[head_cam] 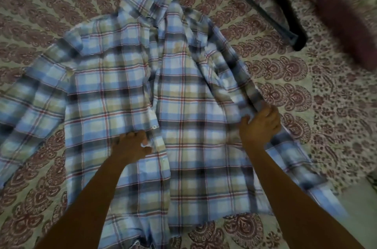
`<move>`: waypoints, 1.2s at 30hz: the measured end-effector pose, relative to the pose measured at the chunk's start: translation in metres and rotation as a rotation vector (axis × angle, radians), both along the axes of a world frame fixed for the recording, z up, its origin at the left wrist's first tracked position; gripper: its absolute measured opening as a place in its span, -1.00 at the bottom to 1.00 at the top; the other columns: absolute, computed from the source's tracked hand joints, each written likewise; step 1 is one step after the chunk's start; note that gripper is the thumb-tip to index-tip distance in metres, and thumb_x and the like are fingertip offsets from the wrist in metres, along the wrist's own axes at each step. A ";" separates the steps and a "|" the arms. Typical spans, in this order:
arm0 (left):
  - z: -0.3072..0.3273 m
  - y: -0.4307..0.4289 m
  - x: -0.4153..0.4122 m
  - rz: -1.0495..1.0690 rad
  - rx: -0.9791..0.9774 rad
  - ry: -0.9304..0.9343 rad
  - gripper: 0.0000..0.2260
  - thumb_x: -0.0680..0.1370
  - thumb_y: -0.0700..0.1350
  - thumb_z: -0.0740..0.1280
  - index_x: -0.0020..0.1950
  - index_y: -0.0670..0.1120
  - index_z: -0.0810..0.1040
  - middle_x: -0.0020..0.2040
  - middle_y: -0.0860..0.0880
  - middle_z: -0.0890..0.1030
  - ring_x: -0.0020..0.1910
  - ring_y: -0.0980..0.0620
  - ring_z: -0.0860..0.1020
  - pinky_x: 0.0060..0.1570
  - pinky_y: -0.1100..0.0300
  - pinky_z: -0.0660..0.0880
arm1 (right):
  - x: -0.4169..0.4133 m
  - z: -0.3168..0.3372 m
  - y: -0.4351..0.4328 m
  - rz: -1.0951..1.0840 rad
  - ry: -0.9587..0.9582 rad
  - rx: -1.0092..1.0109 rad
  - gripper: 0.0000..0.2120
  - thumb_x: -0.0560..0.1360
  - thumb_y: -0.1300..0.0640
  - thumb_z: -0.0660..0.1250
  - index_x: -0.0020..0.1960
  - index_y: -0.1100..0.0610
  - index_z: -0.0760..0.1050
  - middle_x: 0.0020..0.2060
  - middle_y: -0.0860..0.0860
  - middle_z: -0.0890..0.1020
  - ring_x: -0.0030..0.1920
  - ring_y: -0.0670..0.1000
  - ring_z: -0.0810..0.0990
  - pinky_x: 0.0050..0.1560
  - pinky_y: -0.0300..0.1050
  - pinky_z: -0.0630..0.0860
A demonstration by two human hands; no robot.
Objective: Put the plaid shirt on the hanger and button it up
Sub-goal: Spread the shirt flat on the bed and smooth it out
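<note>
- While my left hand (130,147) pinched the plaid shirt (114,85) by its button edge, my right hand (260,126) gripped its bunched side.
- The hanger (265,12) lay apart.

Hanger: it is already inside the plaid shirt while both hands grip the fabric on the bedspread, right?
No. The head view shows the hanger lying on the bedspread apart from the plaid shirt, past its collar to the right, not inside it. The left hand and right hand do grip the fabric.
</note>
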State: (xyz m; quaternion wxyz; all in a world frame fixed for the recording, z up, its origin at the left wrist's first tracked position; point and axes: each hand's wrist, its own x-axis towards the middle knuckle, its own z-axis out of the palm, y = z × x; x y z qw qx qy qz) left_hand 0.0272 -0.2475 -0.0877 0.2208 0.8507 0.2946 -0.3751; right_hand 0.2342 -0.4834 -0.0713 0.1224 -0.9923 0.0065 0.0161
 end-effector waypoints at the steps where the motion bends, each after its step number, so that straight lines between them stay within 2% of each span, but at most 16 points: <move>1: -0.001 0.001 0.001 0.010 -0.001 0.002 -0.65 0.52 0.10 0.27 0.17 -0.10 0.38 0.25 -0.16 0.46 0.25 -0.18 0.42 0.28 -0.03 0.35 | 0.002 -0.004 -0.012 -0.044 0.039 -0.018 -0.52 0.47 0.17 0.25 0.34 0.31 0.27 0.34 0.31 0.33 0.34 0.30 0.28 0.31 0.19 0.19; 3: -0.002 -0.003 0.003 0.053 0.009 0.005 -0.62 0.52 0.11 0.27 0.16 -0.13 0.38 0.22 -0.19 0.50 0.21 -0.19 0.45 0.26 -0.05 0.37 | 0.004 -0.010 -0.034 -0.072 0.088 -0.021 -0.58 0.46 0.15 0.14 0.28 0.29 0.34 0.23 0.31 0.43 0.25 0.30 0.35 0.25 0.18 0.22; 5: 0.001 -0.007 0.006 0.086 0.041 0.017 -0.60 0.51 0.11 0.28 0.19 -0.15 0.38 0.22 -0.21 0.50 0.21 -0.22 0.45 0.25 -0.06 0.39 | 0.005 -0.015 -0.049 -0.030 0.069 0.004 -0.55 0.35 0.14 0.09 0.19 0.25 0.42 0.12 0.29 0.51 0.16 0.31 0.41 0.20 0.18 0.27; 8: 0.010 -0.023 0.013 0.189 0.142 -0.002 -0.58 0.54 -0.01 0.28 0.29 -0.24 0.38 0.26 -0.29 0.47 0.26 -0.27 0.43 0.28 -0.03 0.36 | 0.012 -0.016 -0.063 0.039 0.015 -0.023 -0.63 0.37 0.14 0.22 0.12 0.28 0.45 0.06 0.31 0.54 0.16 0.33 0.44 0.21 0.21 0.30; 10: 0.013 -0.040 0.019 0.329 0.245 -0.160 -0.71 0.55 -0.12 0.26 0.15 -0.31 0.49 0.13 -0.36 0.53 0.16 -0.33 0.48 0.20 -0.11 0.41 | 0.024 -0.012 -0.080 0.080 0.010 -0.054 -0.69 0.42 0.11 0.24 0.06 0.29 0.48 0.00 0.32 0.56 0.13 0.33 0.46 0.19 0.20 0.33; 12: 0.018 -0.062 0.028 0.521 0.384 -0.374 -0.74 0.54 -0.16 0.18 -0.04 -0.36 0.52 -0.04 -0.43 0.55 0.01 -0.39 0.52 0.07 -0.17 0.48 | 0.037 -0.007 -0.100 0.134 0.138 -0.093 -0.72 0.48 0.08 0.19 0.02 0.26 0.51 -0.04 0.29 0.58 0.10 0.30 0.48 0.16 0.16 0.36; 15: 0.036 -0.108 0.064 0.851 0.475 -0.605 -0.79 0.52 -0.23 0.16 -0.05 -0.33 0.54 -0.06 -0.40 0.57 -0.02 -0.33 0.53 -0.02 -0.02 0.42 | 0.061 -0.005 -0.133 0.213 0.359 -0.012 -0.75 0.56 0.09 0.18 -0.03 0.28 0.49 -0.11 0.29 0.56 -0.04 0.26 0.52 -0.02 0.04 0.40; 17: 0.043 -0.144 0.094 0.887 0.365 -0.732 -0.74 0.47 -0.20 0.12 -0.07 -0.28 0.56 -0.06 -0.33 0.60 -0.04 -0.28 0.54 -0.03 0.08 0.36 | 0.075 0.000 -0.149 0.216 0.513 0.275 -0.76 0.59 0.12 0.17 -0.11 0.29 0.45 -0.22 0.31 0.48 -0.19 0.17 0.47 -0.16 -0.05 0.32; 20: 0.037 -0.192 0.131 0.721 0.143 -0.803 -0.84 0.50 -0.25 0.19 -0.10 -0.24 0.57 -0.11 -0.25 0.62 -0.09 -0.22 0.55 -0.19 0.28 0.27 | 0.103 0.011 -0.163 0.178 0.762 0.661 -0.68 0.58 0.14 0.20 -0.34 0.17 0.40 -0.44 0.14 0.41 -0.36 0.02 0.39 -0.30 -0.12 0.31; 22: 0.033 -0.217 0.156 0.604 -0.021 -0.782 -0.87 0.49 -0.20 0.24 -0.09 -0.18 0.58 -0.12 -0.17 0.64 -0.11 -0.12 0.57 -0.19 0.22 0.36 | 0.126 0.016 -0.172 0.128 0.765 0.762 -0.62 0.56 0.16 0.23 -0.43 0.08 0.43 -0.55 -0.05 0.48 -0.47 -0.08 0.45 -0.35 -0.17 0.41; 25: 0.027 -0.247 0.186 0.383 -0.288 -0.702 -0.74 0.43 -0.06 0.23 0.02 -0.14 0.57 -0.18 -0.09 0.59 -0.21 -0.07 0.57 -0.16 0.16 0.45 | 0.168 0.024 -0.180 -0.020 0.589 0.840 -0.65 0.55 0.17 0.25 -0.41 0.09 0.38 -0.68 -0.09 0.41 -0.63 -0.14 0.35 -0.52 -0.26 0.33; 27: 0.020 -0.261 0.197 0.264 -0.367 -0.596 -0.76 0.49 -0.11 0.26 0.14 -0.12 0.53 -0.07 -0.12 0.59 -0.11 -0.15 0.58 -0.07 0.09 0.48 | 0.190 0.031 -0.181 -0.062 0.510 0.924 -0.74 0.56 0.18 0.23 -0.32 0.09 0.40 -0.59 -0.08 0.46 -0.57 -0.13 0.40 -0.50 -0.29 0.35; 29: 0.016 -0.272 0.206 0.209 -0.351 -0.495 -0.76 0.54 -0.15 0.27 0.20 -0.13 0.50 0.06 -0.14 0.59 0.00 -0.14 0.57 0.04 0.09 0.47 | 0.203 0.028 -0.187 0.018 0.517 0.862 -0.85 0.57 0.17 0.22 -0.15 0.15 0.49 -0.33 0.00 0.55 -0.35 -0.14 0.53 -0.26 -0.25 0.46; 32: 0.013 -0.285 0.215 0.392 -0.341 -0.454 -0.81 0.54 -0.07 0.30 0.10 -0.13 0.54 -0.07 -0.11 0.59 -0.07 -0.06 0.55 -0.05 0.17 0.41 | 0.193 0.009 -0.211 0.129 0.699 0.605 -0.68 0.54 0.02 0.27 0.12 0.25 0.52 0.00 0.19 0.62 0.01 0.08 0.61 0.08 -0.01 0.53; 34: 0.016 -0.296 0.223 0.658 -0.506 -0.412 -0.75 0.50 0.03 0.33 0.05 -0.11 0.56 -0.11 -0.14 0.59 -0.12 -0.09 0.56 -0.04 0.11 0.46 | 0.173 0.003 -0.226 0.112 0.773 0.594 -0.71 0.53 -0.01 0.28 0.02 0.23 0.56 -0.04 0.23 0.64 -0.02 0.18 0.61 0.11 0.11 0.54; 36: 0.024 -0.313 0.232 0.840 -0.698 -0.304 -0.63 0.51 0.10 0.31 0.15 -0.14 0.53 -0.08 -0.14 0.60 -0.13 -0.07 0.58 -0.06 0.11 0.51 | 0.157 0.004 -0.232 0.051 0.747 0.671 -0.81 0.54 0.08 0.27 -0.17 0.16 0.53 -0.20 0.17 0.62 -0.18 0.11 0.58 -0.05 -0.04 0.55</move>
